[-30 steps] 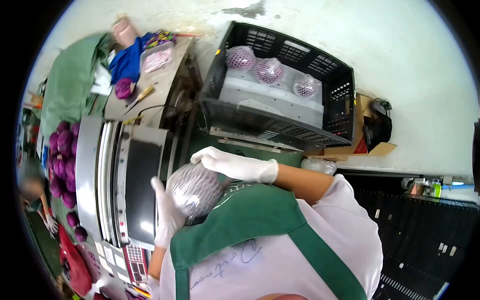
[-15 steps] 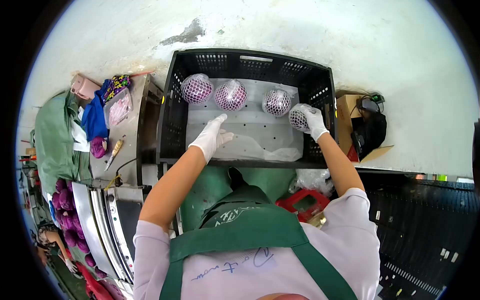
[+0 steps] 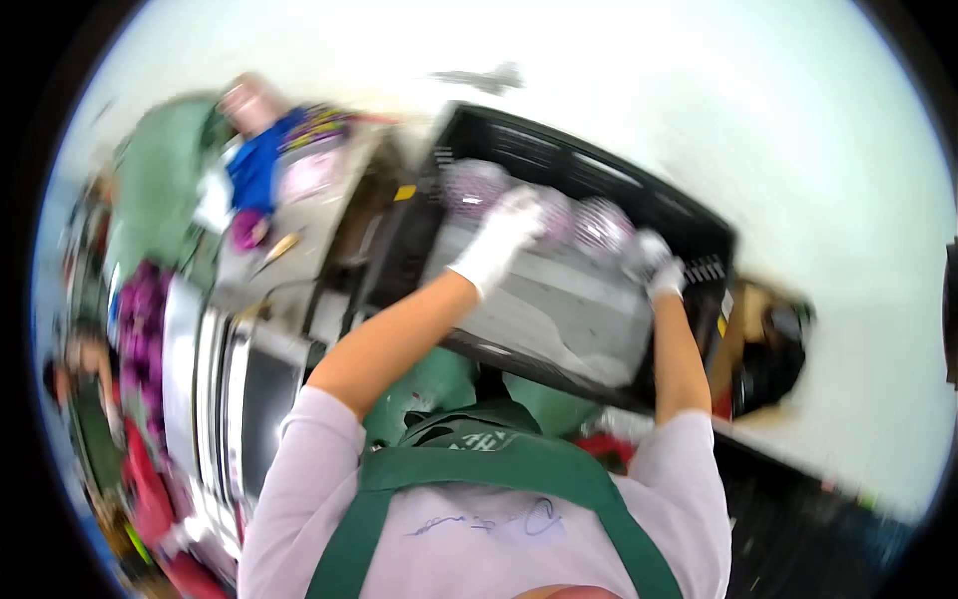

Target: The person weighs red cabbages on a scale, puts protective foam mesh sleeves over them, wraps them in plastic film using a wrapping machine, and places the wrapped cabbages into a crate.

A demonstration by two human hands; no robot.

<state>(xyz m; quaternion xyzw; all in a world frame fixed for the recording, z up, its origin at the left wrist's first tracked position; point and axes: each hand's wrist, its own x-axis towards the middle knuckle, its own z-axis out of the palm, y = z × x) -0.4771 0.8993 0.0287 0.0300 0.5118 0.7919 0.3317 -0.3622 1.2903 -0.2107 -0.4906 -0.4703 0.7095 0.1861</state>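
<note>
Several purple cabbages in white netting sit in a row along the far side of a black plastic crate (image 3: 559, 374). My left hand (image 3: 504, 235), in a white glove, has its fingers over the second cabbage (image 3: 556, 212) from the left. At the row's right end, my gloved right hand (image 3: 664, 272) holds another cabbage (image 3: 645, 252), partly covered by the fingers. Between them lies a third netted cabbage (image 3: 603, 226), while the leftmost one (image 3: 472, 187) is just beyond my left hand. Motion blur softens the fingers and nets.
A pale liner (image 3: 559, 309) covers the crate's floor. To the left stand a grey table (image 3: 299, 235) with a blue cloth (image 3: 256, 172), and a pile of purple cabbages (image 3: 142, 334). A cardboard box (image 3: 748, 319) is at the right. Another person (image 3: 95, 364) is at far left.
My left hand has moved from the crate's near-left area onto the second cabbage, which now sits closer to the third. My right hand stays on the rightmost cabbage. The whole view has tilted.
</note>
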